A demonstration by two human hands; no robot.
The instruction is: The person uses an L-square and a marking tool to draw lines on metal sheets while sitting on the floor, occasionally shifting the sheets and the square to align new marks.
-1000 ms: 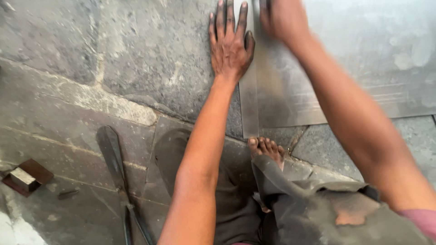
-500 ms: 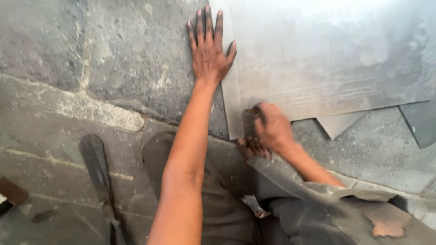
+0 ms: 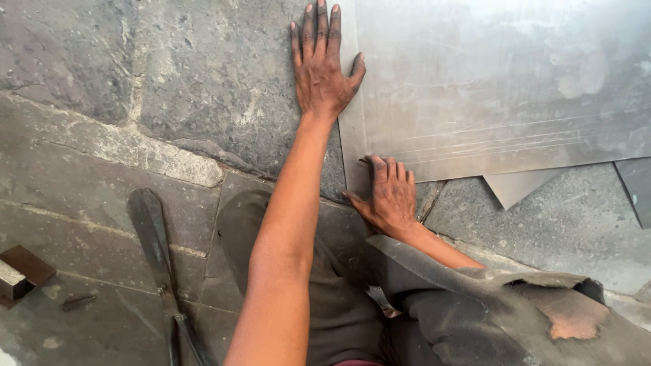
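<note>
Metal sheet [image 3: 488, 88] lies flat on stone floor [image 3: 102, 102], long axis left-right. Left hand [image 3: 324, 68] flat, fingers apart, at its left edge; right hand [image 3: 388, 196] presses near corner, grip unclenched.

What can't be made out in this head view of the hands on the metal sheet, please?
- Metal sheet: top and right sides cut off by the frame.
- Long dark tool: lower end leaves the bottom edge.
- Right hand: whether anything lies under its palm is hidden.
- Small block: cut off at the left edge.
</note>
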